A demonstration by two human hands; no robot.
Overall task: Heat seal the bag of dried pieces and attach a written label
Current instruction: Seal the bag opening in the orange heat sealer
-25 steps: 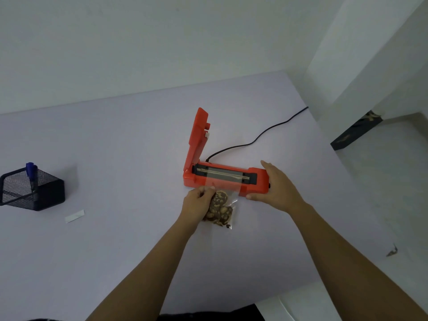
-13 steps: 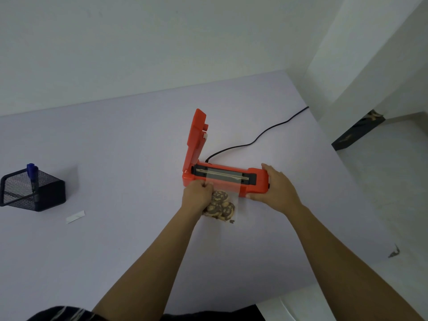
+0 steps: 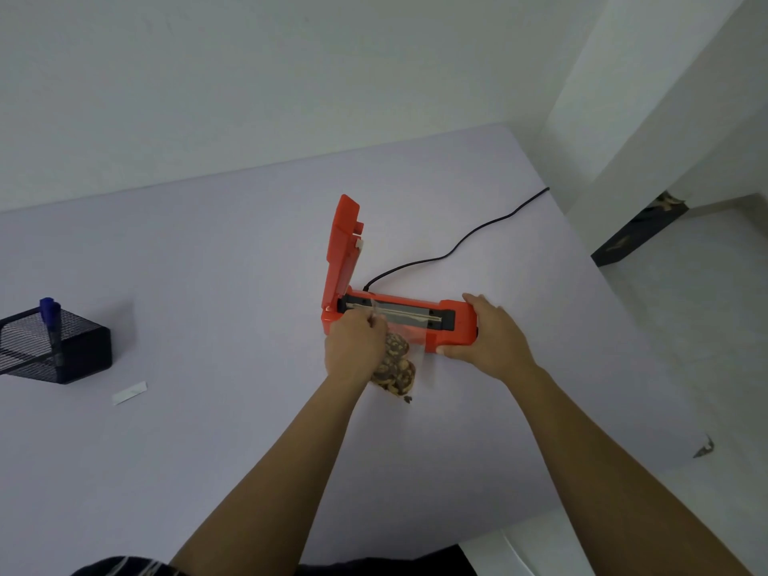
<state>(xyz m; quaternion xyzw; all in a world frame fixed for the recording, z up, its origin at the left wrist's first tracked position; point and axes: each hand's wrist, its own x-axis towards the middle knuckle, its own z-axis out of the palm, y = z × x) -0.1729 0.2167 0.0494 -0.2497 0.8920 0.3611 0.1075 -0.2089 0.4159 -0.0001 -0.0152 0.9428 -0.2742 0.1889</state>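
Head view: left hand (image 3: 353, 347) pinches the clear bag (image 3: 399, 370) at its mouth, fingers curled, over the sealing strip.
Bag body: dried pieces lie just below that pinch, on the table (image 3: 208, 284).
Right hand (image 3: 492, 338): clasps the end of the orange heat sealer (image 3: 457, 326), right of the pinch.
Lid (image 3: 343, 251): raised, just beyond the pinch.
Label slip (image 3: 130, 392): well left of the pinch, near the mesh holder (image 3: 79, 351).

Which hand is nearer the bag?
Left. The left hand pinches the bag at its top edge, over the sealer; the right hand grips the sealer's right end, beside the bag.
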